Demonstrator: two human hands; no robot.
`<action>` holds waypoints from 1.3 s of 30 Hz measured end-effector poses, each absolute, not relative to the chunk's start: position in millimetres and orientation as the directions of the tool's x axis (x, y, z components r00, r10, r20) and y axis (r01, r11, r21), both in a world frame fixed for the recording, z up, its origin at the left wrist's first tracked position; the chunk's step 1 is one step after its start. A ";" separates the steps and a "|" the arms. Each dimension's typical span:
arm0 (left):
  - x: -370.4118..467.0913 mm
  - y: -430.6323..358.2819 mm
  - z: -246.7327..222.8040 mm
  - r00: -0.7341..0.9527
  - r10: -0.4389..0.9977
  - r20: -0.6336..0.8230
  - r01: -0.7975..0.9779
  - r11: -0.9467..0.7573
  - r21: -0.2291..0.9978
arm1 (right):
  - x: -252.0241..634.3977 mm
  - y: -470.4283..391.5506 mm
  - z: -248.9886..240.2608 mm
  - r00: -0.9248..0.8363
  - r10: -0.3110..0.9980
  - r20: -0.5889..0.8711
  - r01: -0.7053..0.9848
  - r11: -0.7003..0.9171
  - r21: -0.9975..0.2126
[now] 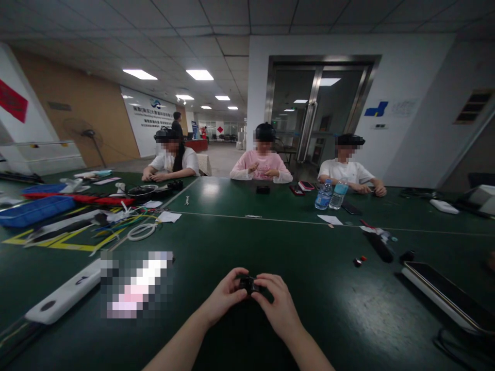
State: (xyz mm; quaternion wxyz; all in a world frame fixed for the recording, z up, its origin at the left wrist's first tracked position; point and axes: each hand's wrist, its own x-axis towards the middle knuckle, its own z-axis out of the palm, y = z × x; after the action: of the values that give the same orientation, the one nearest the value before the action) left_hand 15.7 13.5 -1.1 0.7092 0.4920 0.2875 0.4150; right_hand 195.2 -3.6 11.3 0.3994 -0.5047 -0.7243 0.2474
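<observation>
A small black object (pixel 248 284) is held between my two hands, low over the green table (pixel 216 237) near its front edge. My left hand (pixel 225 298) grips its left side between thumb and fingers. On the right side, my right hand (pixel 277 299) pinches it with thumb and fingertips. The object looks like it has more than one part, but its details are too small and dark to make out. Fingers cover both of its ends.
Left are a white power strip (pixel 65 293), a blurred-out item (pixel 141 286), cables (pixel 142 232) and a blue tray (pixel 36 210). Right are a black-topped device (pixel 444 293), a dark strip (pixel 378 246) and two bottles (pixel 337 195). Three people sit across the table.
</observation>
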 end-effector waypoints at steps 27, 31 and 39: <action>19.8 10.1 -1.2 0.461 0.887 0.016 -0.319 0.149 0.936 | 195.6 -7.0 7.2 -0.235 0.956 0.176 0.515 0.276 -0.812; 20.3 10.9 -5.0 0.475 0.880 0.013 -0.339 0.169 0.926 | 197.9 -7.3 4.4 -0.274 0.950 0.150 0.464 0.267 -0.845; 24.8 9.0 -4.2 0.441 0.898 0.008 -0.172 0.076 0.982 | 196.6 -12.0 13.8 -0.294 0.946 0.134 0.437 0.258 -0.862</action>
State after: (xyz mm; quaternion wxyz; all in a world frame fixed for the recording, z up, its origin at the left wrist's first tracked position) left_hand 24.8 9.0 -4.2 0.6527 0.5426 0.3345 0.4096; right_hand 196.6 -12.0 13.8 0.3445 -0.4843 -0.7143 0.3695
